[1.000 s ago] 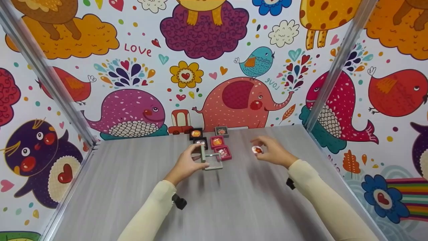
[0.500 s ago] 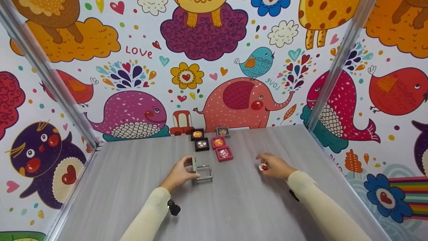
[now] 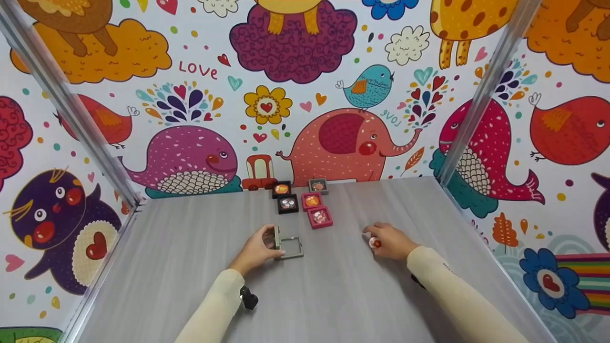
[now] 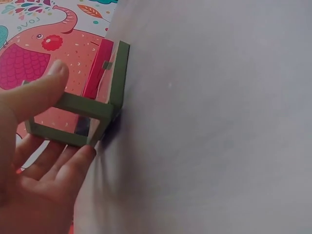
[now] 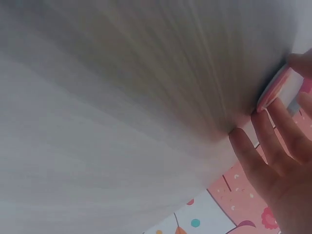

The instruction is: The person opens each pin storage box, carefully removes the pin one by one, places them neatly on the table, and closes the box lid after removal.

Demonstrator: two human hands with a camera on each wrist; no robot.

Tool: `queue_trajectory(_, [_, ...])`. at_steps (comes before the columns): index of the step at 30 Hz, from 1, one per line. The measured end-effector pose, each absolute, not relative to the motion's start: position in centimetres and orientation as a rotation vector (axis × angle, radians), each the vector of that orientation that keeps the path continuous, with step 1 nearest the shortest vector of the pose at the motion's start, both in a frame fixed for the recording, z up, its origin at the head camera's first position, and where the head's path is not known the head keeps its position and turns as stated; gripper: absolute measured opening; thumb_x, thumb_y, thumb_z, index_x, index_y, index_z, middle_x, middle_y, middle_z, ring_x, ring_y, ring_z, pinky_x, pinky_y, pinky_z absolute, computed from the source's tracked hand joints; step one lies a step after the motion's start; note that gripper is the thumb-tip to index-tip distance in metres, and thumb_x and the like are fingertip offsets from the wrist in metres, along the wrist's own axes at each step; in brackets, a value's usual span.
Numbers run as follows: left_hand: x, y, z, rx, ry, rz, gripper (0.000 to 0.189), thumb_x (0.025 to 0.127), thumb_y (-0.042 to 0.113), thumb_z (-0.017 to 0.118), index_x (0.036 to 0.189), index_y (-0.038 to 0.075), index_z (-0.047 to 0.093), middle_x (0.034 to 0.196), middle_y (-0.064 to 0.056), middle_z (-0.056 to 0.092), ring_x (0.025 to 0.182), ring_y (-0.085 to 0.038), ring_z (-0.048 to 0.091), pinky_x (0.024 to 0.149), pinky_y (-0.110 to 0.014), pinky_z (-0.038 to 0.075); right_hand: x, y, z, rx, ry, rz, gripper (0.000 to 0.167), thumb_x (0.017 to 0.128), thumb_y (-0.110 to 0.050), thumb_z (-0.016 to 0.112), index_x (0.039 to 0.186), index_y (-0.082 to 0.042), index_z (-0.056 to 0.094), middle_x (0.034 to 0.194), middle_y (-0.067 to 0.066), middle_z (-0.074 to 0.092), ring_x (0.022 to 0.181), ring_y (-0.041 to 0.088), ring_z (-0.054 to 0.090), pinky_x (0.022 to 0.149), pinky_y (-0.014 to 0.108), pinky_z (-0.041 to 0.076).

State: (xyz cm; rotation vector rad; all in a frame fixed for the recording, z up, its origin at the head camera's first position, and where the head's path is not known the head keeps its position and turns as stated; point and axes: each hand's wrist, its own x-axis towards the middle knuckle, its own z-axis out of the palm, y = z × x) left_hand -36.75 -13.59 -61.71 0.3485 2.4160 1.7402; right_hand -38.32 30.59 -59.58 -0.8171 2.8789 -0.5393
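My left hand (image 3: 252, 250) grips a grey-green hinged display frame (image 3: 277, 237) between thumb and fingers. The frame is folded open: the held half stands upright, and the other half extends flat to the right at the tabletop. In the left wrist view, the thumb lies over one edge of the frame (image 4: 118, 73) and fingertips are under the opposite edge. To the right, my right hand (image 3: 393, 240) holds a small round badge (image 3: 375, 243) with a red and white picture. The right wrist view shows the badge (image 5: 273, 90) tilted low at the table, with thumb and fingertips at its rim.
Several small square frames with round pictures sit at the back: two black ones (image 3: 288, 204), two pink ones (image 3: 320, 217) and a grey one (image 3: 318, 186). Cartoon-printed walls (image 3: 200, 109) enclose the grey wooden table (image 3: 333, 295) behind and at the sides.
The left hand has lowered the folded-open frame toward me and slightly left, down to the table. My right hand has brought the badge down and nearer to me.
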Motion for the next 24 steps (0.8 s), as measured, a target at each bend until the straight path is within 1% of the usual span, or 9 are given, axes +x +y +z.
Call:
queue_trajectory(3, [-36.8,-13.6,-61.7,0.363,2.422,1.737,0.084,0.086,0.000,0.092,0.157,-0.003,0.046,0.152,-0.022,0.054,0.144,-0.044,0.051,0.116,-0.048,0.046,-38.4,30.4,-59.4,-0.844,2.882,-0.495,0.051,0.089,-0.008,0.083,0.137,-0.007,0.067,0.107,0.008,0.064,0.096,0.026,0.061,0.093,0.054,0.058])
queue_trajectory(5, [-36.7,-13.6,-61.8,0.385,2.432,1.727,0.089,0.085,0.002,0.093,0.159,-0.002,0.044,0.153,-0.022,0.053,0.146,-0.044,0.049,0.117,-0.049,0.045,-38.6,30.2,-59.2,-0.817,2.873,-0.486,0.049,0.091,-0.011,0.082,0.138,-0.008,0.067,0.107,0.007,0.063,0.095,0.025,0.059,0.093,0.052,0.058])
queue_trajectory(8, [-36.4,-13.7,-62.0,0.414,2.440,1.742,0.096,0.083,0.003,0.095,0.162,-0.001,0.040,0.156,-0.026,0.049,0.148,-0.046,0.045,0.117,-0.051,0.044,-39.1,29.4,-58.6,-0.758,2.867,-0.477,0.049,0.093,-0.014,0.082,0.139,-0.010,0.067,0.109,0.007,0.063,0.097,0.024,0.060,0.094,0.051,0.058])
queue_trajectory(11, [-35.9,-14.2,-62.1,0.416,2.422,1.780,0.102,0.082,0.001,0.095,0.165,0.000,0.036,0.160,-0.030,0.043,0.152,-0.049,0.038,0.119,-0.054,0.041,-40.0,27.8,-58.0,-0.680,2.867,-0.502,0.056,0.094,-0.018,0.084,0.146,-0.013,0.063,0.118,0.008,0.065,0.107,0.026,0.063,0.101,0.052,0.057])
queue_trajectory(15, [-34.7,-15.2,-62.1,0.430,2.397,1.814,0.107,0.081,-0.003,0.094,0.168,0.000,0.031,0.165,-0.035,0.031,0.156,-0.053,0.028,0.120,-0.059,0.037,-41.2,25.2,-57.7,-0.588,2.846,-0.594,0.071,0.094,-0.019,0.088,0.157,-0.018,0.055,0.138,0.011,0.063,0.126,0.030,0.063,0.110,0.057,0.051])
queue_trajectory(19, [-32.8,-16.5,-61.9,0.429,2.424,1.779,0.109,0.080,-0.005,0.094,0.168,0.000,0.030,0.166,-0.035,0.028,0.156,-0.053,0.026,0.120,-0.060,0.036,-42.5,22.7,-58.0,-0.564,2.831,-0.632,0.074,0.095,-0.019,0.087,0.161,-0.019,0.052,0.151,0.015,0.058,0.137,0.034,0.059,0.115,0.059,0.046])
queue_trajectory(22, [-31.3,-17.5,-61.8,0.416,2.458,1.736,0.111,0.078,-0.004,0.095,0.168,0.001,0.030,0.167,-0.033,0.028,0.156,-0.052,0.027,0.119,-0.059,0.037,-43.4,21.3,-58.6,-0.553,2.839,-0.603,0.072,0.096,-0.022,0.085,0.160,-0.017,0.053,0.151,0.015,0.059,0.139,0.035,0.057,0.116,0.059,0.044])
queue_trajectory(24, [-30.5,-18.3,-61.8,0.414,2.472,1.718,0.113,0.077,-0.005,0.096,0.168,0.001,0.029,0.168,-0.033,0.028,0.157,-0.051,0.026,0.120,-0.058,0.037,-43.8,20.9,-59.0,-0.535,2.858,-0.570,0.070,0.097,-0.023,0.085,0.159,-0.015,0.054,0.147,0.014,0.060,0.137,0.034,0.058,0.116,0.057,0.045])
